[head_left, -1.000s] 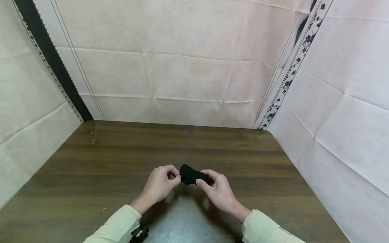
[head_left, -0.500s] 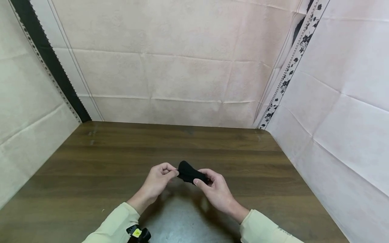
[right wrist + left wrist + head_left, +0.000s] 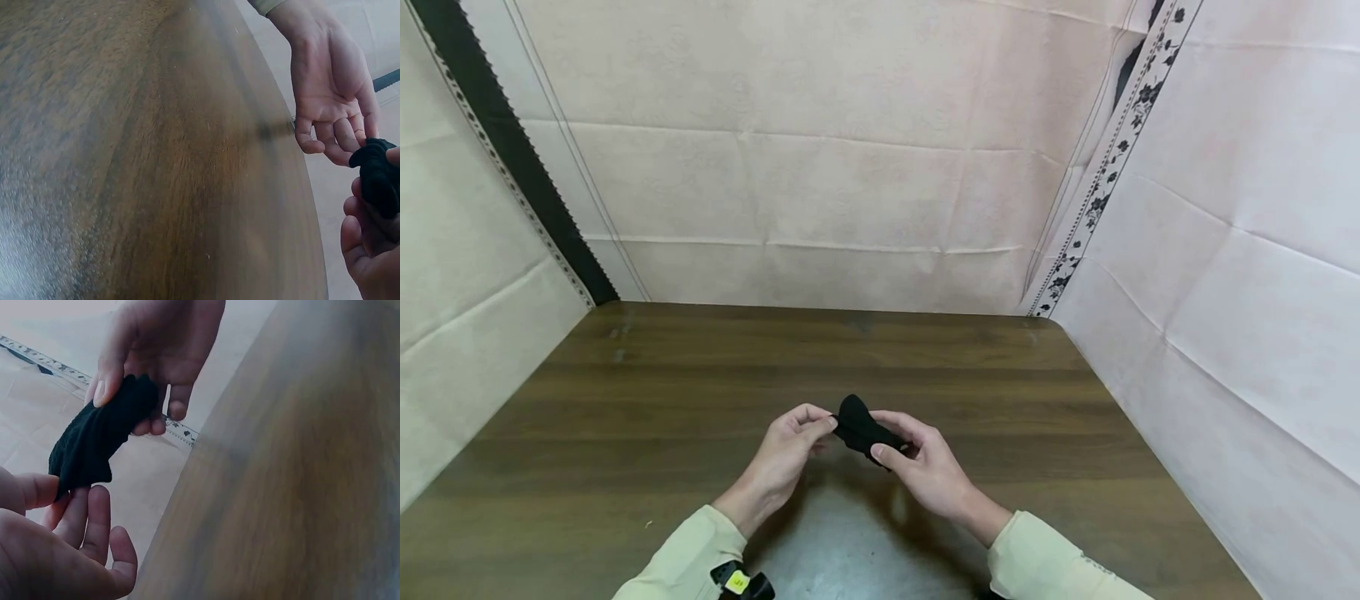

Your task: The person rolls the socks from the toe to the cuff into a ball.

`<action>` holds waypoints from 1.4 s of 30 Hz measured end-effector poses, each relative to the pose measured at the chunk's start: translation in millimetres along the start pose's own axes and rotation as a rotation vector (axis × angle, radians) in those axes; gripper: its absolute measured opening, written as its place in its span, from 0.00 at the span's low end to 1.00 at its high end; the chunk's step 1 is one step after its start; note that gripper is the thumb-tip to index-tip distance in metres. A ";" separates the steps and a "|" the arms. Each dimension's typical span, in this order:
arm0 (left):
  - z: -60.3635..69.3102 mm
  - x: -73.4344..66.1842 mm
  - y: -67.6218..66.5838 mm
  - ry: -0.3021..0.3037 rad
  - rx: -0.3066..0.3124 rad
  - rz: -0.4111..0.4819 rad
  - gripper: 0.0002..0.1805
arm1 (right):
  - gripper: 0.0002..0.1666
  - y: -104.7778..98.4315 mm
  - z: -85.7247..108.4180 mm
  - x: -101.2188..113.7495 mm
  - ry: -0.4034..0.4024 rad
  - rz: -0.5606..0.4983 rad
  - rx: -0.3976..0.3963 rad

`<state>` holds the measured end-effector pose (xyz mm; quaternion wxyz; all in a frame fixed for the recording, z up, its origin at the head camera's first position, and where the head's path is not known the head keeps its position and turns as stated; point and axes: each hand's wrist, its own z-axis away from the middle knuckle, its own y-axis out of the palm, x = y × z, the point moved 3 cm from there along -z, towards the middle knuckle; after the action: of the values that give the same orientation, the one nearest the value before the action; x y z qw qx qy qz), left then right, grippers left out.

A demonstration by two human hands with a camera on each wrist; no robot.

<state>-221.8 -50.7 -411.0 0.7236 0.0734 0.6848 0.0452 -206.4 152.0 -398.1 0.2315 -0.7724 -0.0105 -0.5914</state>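
Note:
A black knit sock [image 3: 861, 429], bunched and folded, is held above the table between both hands. At its left end the left hand [image 3: 778, 458] pinches an edge between thumb and index finger. The right hand [image 3: 928, 467] grips the other end, thumb on the near side and fingers behind. Seen from the left wrist, the sock [image 3: 100, 434] stretches slantwise from one hand to the other. In the right wrist view the folded layers of the sock [image 3: 378, 175] show at the right edge; part of it is cut off.
Beneath the hands lies a brown wood-grain table [image 3: 700, 375], shiny near its front. Pale cloth walls [image 3: 812, 167] enclose its back and sides. A small black device [image 3: 741, 581] with a yellow label sits at the left sleeve.
The left hand has shifted slightly left and up, its pinch now at the sock's edge. The right hand has moved a little left, and the sock looks more tilted and spread.

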 end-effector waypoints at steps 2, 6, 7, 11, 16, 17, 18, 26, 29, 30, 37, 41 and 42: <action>0.1 1.2 0.8 -0.013 0.008 0.025 0.04 | 0.22 -0.2 -0.4 -0.3 0.006 -0.010 0.006; 0.2 3.0 2.8 -0.039 0.013 0.062 0.03 | 0.22 0.0 -1.3 -0.5 0.008 -0.022 0.019; 0.0 3.7 3.3 -0.041 0.016 0.064 0.03 | 0.22 0.3 -1.6 -0.6 0.006 -0.021 0.023; -0.2 5.6 6.0 -0.048 0.027 0.082 0.03 | 0.21 2.1 -1.7 -1.6 0.007 -0.036 0.040; 1.1 4.8 9.1 -0.053 0.058 0.120 0.03 | 0.21 3.9 -1.0 -2.5 0.008 -0.050 0.053; 1.4 4.1 9.4 -0.055 0.066 0.131 0.03 | 0.21 3.9 -0.8 -2.4 0.006 -0.049 0.054; 1.6 3.2 9.6 -0.060 0.073 0.143 0.04 | 0.21 3.8 -0.7 -2.3 0.005 -0.048 0.054; 2.2 1.0 8.3 -0.120 0.102 0.199 0.05 | 0.21 2.0 -0.3 -2.1 0.001 -0.002 0.077; 1.6 0.7 8.2 -0.138 0.101 0.224 0.04 | 0.22 1.5 -0.4 -0.7 -0.015 0.029 0.094; 1.4 0.5 8.2 -0.141 0.099 0.232 0.04 | 0.22 1.2 -0.4 -0.1 -0.020 0.041 0.097; 1.4 -2.1 9.4 -0.172 0.110 0.276 0.05 | 0.22 -2.7 -0.8 2.6 -0.039 0.078 0.105; 1.3 -2.0 9.8 -0.193 0.112 0.277 0.05 | 0.21 -3.8 -1.6 4.7 -0.045 0.071 0.126; 1.1 -1.6 9.8 -0.198 0.115 0.272 0.05 | 0.21 -3.9 -1.7 4.7 -0.045 0.071 0.131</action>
<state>-220.4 -41.3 -407.7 0.7694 0.2106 0.5953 0.0960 -207.6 153.7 -392.1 0.3020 -0.7687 -0.0270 -0.5632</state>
